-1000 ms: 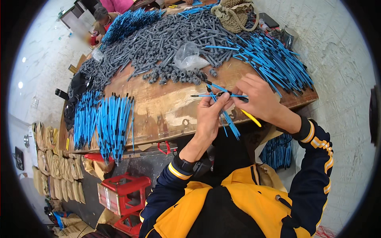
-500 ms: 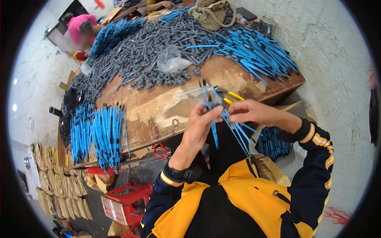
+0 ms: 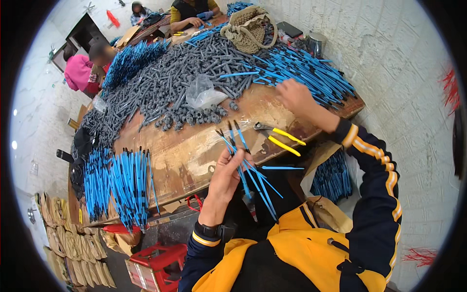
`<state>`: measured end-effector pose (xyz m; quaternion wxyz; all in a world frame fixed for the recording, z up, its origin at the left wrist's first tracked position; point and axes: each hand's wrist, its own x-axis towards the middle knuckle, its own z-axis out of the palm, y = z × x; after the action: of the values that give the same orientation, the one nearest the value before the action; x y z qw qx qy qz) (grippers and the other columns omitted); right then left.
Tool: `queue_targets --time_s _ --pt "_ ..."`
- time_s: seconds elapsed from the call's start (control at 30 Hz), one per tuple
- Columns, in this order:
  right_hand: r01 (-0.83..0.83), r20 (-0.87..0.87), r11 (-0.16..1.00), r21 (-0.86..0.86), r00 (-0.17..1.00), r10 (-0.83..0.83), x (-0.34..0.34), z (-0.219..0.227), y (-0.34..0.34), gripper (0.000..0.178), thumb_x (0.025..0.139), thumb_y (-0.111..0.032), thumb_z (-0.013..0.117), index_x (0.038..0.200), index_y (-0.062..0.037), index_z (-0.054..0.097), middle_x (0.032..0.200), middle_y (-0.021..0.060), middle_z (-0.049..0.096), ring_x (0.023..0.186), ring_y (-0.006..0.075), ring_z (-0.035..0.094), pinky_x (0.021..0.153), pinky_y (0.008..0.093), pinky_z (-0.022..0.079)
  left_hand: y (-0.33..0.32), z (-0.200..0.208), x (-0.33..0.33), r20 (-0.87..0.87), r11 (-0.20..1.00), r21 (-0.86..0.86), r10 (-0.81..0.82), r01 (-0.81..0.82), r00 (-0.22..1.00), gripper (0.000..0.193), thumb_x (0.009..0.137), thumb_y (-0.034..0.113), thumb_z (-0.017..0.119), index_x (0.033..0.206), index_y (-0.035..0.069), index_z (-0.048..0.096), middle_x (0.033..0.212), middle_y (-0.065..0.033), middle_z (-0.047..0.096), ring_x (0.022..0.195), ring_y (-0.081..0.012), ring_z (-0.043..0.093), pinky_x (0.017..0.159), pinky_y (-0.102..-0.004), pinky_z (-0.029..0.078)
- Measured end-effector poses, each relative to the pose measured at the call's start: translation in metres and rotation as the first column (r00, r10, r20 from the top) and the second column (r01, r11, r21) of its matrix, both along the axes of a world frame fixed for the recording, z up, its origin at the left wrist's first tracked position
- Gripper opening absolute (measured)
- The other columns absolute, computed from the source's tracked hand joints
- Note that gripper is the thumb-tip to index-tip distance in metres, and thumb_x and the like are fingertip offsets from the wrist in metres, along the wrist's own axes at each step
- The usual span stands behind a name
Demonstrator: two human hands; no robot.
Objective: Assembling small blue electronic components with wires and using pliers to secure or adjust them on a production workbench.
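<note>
My left hand [image 3: 227, 176] is closed around several thin blue strips with black tips [image 3: 260, 185], which fan out above the table's near edge. The black tips point away from me and the long blue ends hang toward my lap. My right hand [image 3: 297, 100] is stretched over the right of the table, beside a heap of similar blue strips [image 3: 304, 73]. Its fingers are smeared and partly hidden, so their grip cannot be made out. Pliers with yellow handles [image 3: 287, 137] lie between my hands. A single blue strip [image 3: 283, 168] shows just past the table's near edge.
A large heap of grey plastic parts [image 3: 180, 78] covers the far table, with a clear plastic bag [image 3: 204, 92] on it. Bundled blue strips [image 3: 129, 185] overhang the left edge. Beyond are a woven bag [image 3: 248, 29] and other people. A red stool [image 3: 158, 265] stands lower left.
My right hand has left the strips near my left hand and moved up and right to the heap. My left hand, still holding strips, has shifted slightly left and down. The pliers are now uncovered.
</note>
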<state>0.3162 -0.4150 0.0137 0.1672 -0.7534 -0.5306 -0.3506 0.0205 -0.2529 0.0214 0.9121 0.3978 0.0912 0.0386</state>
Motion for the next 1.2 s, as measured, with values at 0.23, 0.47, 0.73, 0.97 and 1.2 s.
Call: queue_targets --time_s 0.23,0.47,0.73,0.97,1.2 --pt "0.261 -0.293 0.929 -0.262 0.896 -0.334 0.074 0.005 -0.009 0.026 0.079 -0.027 0.071 0.085 -0.0033 0.064 0.078 0.0118 0.062 0.074 0.028 0.064 0.063 0.0404 0.051 -0.009 0.022 -0.007 -0.055 0.975 0.204 -0.083 0.092 0.995 0.015 0.096 0.016 0.063 0.109 0.009 0.061 0.096 -0.0094 0.069 0.088 -0.0211 0.069 0.081 -0.0329 0.055" --pt "0.193 -0.792 0.945 0.263 0.603 0.097 0.051 0.078 -0.05 0.025 0.095 -0.025 0.061 0.103 -0.0029 0.069 0.071 0.0022 0.06 0.057 0.0096 0.057 0.053 0.027 0.045 -0.015 0.016 0.0 0.039 0.996 -0.026 -0.086 0.087 0.996 0.017 0.098 0.016 0.06 0.113 0.008 0.061 0.105 -0.0123 0.071 0.095 -0.0227 0.069 0.079 -0.0323 0.056" --pt "0.123 -0.88 0.875 0.468 0.151 0.449 -0.044 0.072 -0.085 0.027 0.1 -0.022 0.055 0.113 0.0005 0.063 0.074 -0.002 0.055 0.058 0.0042 0.049 0.053 0.02 0.039 -0.018 0.009 0.016 -0.051 0.971 -0.019 0.238 -0.239 0.97 0.025 0.099 0.018 0.058 0.123 0.009 0.058 0.111 -0.0127 0.07 0.107 -0.0258 0.067 0.08 -0.0318 0.056" --pt "-0.001 -0.896 0.896 0.443 -0.026 0.443 -0.155 0.048 -0.065 0.023 0.101 -0.021 0.053 0.111 -0.0009 0.059 0.076 -0.0001 0.057 0.063 0.0049 0.053 0.057 0.0203 0.042 -0.054 0.025 0.027 0.022 0.939 0.269 0.217 -0.215 0.976 0.023 0.097 0.016 0.061 0.119 0.009 0.058 0.111 -0.0094 0.069 0.105 -0.0229 0.066 0.075 -0.0287 0.051" --pt "-0.455 -0.774 0.89 0.045 0.548 0.319 -0.099 0.021 -0.035 0.019 0.095 -0.018 0.058 0.102 -0.0016 0.063 0.084 0.0089 0.064 0.077 0.0232 0.061 0.072 0.0363 0.049 -0.022 -0.001 0.017 0.013 0.942 0.161 0.297 -0.295 0.955 0.02 0.094 0.012 0.066 0.111 0.008 0.058 0.105 -0.0116 0.071 0.093 -0.0164 0.068 0.067 -0.0258 0.046"
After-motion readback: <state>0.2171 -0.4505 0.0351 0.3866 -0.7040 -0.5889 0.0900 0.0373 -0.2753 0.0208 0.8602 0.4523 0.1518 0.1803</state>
